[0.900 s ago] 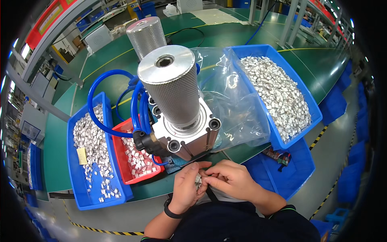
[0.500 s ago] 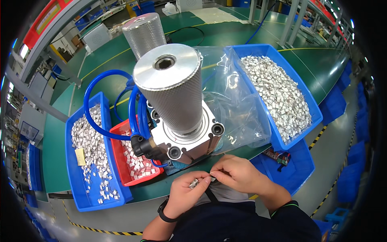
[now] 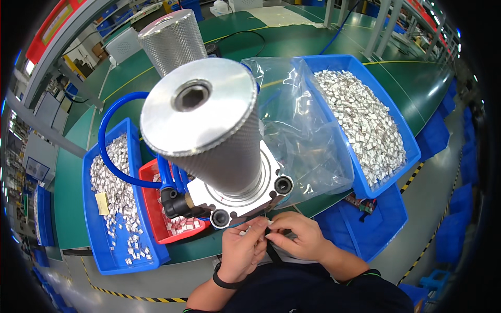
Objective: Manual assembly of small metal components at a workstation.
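Below a pneumatic press with a knurled silver cylinder (image 3: 209, 125), my two hands meet close to its square metal base (image 3: 269, 182). The fingers of my left hand (image 3: 242, 250) are curled, pinching a small white part (image 3: 270, 223). Other small whitish pieces (image 3: 242, 233) show between its fingers. From the right, my right hand (image 3: 300, 236) brings thumb and forefinger to the same white part. Its other fingers are folded in. The part's finer shape is too small to make out, and the fingers partly cover it.
Blue trays of small white parts stand left (image 3: 125, 266) and right (image 3: 386, 104). A red bin (image 3: 156, 229) with similar parts sits beside the press. Blue air hoses (image 3: 107, 156) loop leftward. A clear plastic bag (image 3: 308, 151) and an opened blue bin (image 3: 365, 229) lie right.
Both hands have risen slightly toward the press base, and the small white part now shows between the fingertips. The view has shifted, so the cylinder looks larger and farther left.
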Tool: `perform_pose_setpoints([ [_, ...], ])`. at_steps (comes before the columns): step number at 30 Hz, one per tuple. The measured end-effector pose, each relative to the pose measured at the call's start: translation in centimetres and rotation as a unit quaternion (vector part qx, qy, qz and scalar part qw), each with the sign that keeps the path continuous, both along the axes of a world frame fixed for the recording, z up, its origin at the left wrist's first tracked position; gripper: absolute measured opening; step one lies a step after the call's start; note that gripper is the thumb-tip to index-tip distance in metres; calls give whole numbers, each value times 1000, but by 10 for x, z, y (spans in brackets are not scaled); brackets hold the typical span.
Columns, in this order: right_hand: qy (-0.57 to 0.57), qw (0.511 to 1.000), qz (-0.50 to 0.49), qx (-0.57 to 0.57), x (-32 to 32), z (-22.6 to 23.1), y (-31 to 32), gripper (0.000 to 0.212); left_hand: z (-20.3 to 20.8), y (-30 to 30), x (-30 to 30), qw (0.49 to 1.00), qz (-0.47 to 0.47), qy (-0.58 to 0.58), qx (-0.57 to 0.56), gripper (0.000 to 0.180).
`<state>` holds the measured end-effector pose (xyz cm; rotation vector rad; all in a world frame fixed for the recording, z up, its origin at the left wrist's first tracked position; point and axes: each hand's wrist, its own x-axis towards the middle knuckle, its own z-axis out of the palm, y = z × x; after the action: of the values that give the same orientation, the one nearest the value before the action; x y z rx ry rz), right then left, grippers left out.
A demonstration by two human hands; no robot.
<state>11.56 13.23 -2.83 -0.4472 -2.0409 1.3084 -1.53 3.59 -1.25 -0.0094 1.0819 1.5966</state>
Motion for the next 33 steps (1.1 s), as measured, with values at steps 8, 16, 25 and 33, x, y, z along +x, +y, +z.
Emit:
perform_pose_setpoints([
  [8,23,999,-22,-25,-5,-1,11,14,0,8,-4,999,-37,16,12,9],
  [16,31,998,-4,49,-8,1,18,14,6,16,-8,999,-36,-5,12,13],
  [25,26,982,4,-187,-18,-6,25,13,-17,5,-19,993,8,117,9,21],
  [33,38,974,12,-223,-22,-8,28,14,-23,6,-23,991,27,134,5,21],
])
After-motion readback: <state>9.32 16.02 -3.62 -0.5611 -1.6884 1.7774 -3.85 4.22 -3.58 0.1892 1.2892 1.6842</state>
